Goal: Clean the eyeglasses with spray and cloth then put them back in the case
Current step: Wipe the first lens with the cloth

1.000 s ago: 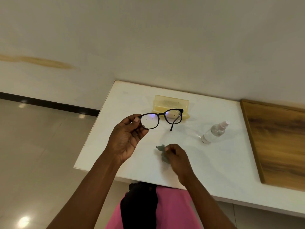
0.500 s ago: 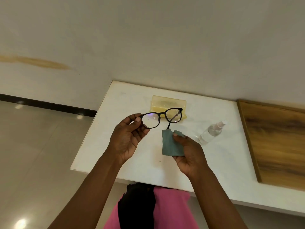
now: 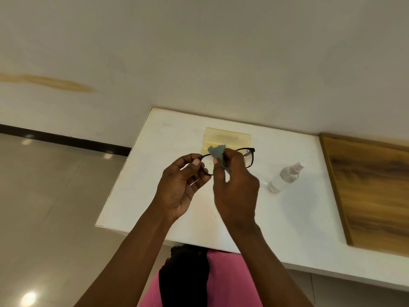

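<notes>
Hovering above the middle of the white worktop [image 3: 155,189], the black-framed eyeglasses [image 3: 249,156] are held up in the air between both hands, with the lenses turned toward the camera. The left hand [image 3: 180,187] pinches the left end of the frame between its thumb and curled fingers [image 3: 195,162], palm facing inward. The right hand [image 3: 235,187] grips a small grey-blue cloth [image 3: 217,152], bunched around its fingers and pressed against the lens nearest the left hand; a crumpled tuft of the cloth sticks up over the top rim of the frame. The other lens shows beyond the right hand and carries specks or droplets. Just behind the glasses, a pale yellow case [image 3: 228,139] lies on the worktop near the wall, partly hidden by the cloth and frame; whether it stands open I cannot tell. To the right, a clear spray bottle [image 3: 285,177] with a white nozzle lies on its side on the worktop, well apart from the hands. Further right a wooden board [image 3: 371,191] rests on the same surface. A pink garment [image 3: 225,282] with a dark part shows below the worktop's near edge, and a glossy tiled floor [image 3: 44,218] lies to the left.
</notes>
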